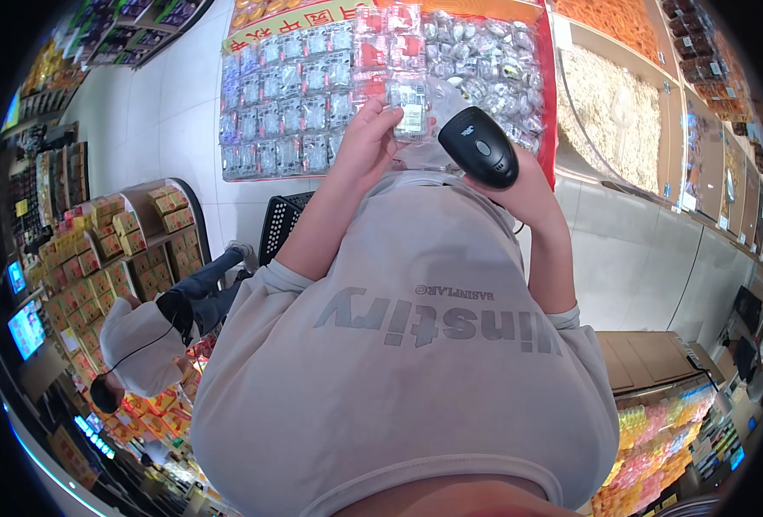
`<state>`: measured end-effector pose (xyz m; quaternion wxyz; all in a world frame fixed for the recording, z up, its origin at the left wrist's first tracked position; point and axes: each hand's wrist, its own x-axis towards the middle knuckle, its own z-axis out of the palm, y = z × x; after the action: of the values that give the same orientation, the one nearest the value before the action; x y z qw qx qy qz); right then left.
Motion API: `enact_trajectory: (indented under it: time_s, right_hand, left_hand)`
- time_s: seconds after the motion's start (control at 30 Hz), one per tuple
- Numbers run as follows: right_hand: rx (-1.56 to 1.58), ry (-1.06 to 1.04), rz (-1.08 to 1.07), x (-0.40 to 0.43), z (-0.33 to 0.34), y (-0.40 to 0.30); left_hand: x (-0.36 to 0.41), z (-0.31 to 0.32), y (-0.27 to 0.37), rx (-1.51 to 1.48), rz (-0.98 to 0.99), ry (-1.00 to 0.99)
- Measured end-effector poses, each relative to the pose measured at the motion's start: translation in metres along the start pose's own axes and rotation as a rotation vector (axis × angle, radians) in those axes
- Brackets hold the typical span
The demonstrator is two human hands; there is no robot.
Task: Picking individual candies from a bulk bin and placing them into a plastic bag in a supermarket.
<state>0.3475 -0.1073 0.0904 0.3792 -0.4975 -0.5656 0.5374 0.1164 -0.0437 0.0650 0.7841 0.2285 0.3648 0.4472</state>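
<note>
My left hand [370, 142] grips a clear plastic packet [412, 97], its thumb on the near left edge. A white label [412, 119] bearing print faces up on that packet. My right hand [529, 187] is closed around a black handheld barcode scanner [478, 147], whose head points up and left towards the packet. A crumpled translucent plastic bag [445, 100] shows between the packet and the scanner. Both hands are over the near edge of a display table, where rows of clear packets [291, 116] lie beside the left hand.
Small wrapped items [485, 52] fill the table's right part, inside a red border [548, 84]. Bulk food bins [614, 116] stand to the right. A black perforated basket [280, 223] is by my left arm. Another person [142, 342] bends at shelves of boxes [107, 278] on the left.
</note>
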Motion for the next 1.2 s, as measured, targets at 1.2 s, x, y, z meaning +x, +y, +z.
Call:
enact_trajectory:
  time_s: [1.2]
  right_hand:
    - [-0.084, -0.096, 0.079, 0.016, -0.008, -0.001]
  left_hand:
    - [0.001, -0.023, -0.006, 0.456, 0.071, 0.234]
